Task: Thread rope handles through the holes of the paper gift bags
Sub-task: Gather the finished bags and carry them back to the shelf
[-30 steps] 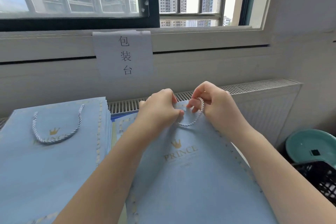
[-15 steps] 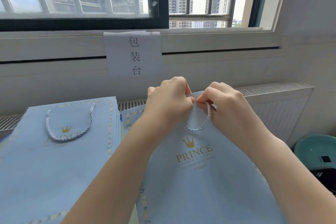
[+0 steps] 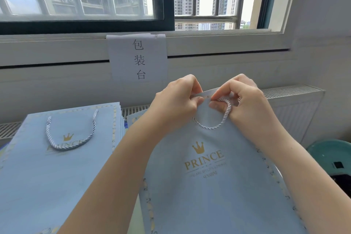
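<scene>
Since the earlier frame the bag (image 3: 209,186) has lifted higher and both hands have closed in on its top edge. The left hand (image 3: 176,100) pinches that edge; the right hand (image 3: 241,100) pinches the rope (image 3: 224,118) where it meets the paper, with the loop hanging down the front. Pulling hard could tear the hole or drag the rope's far end out. A finished stack (image 3: 57,157) lies at the desk's left side
</scene>
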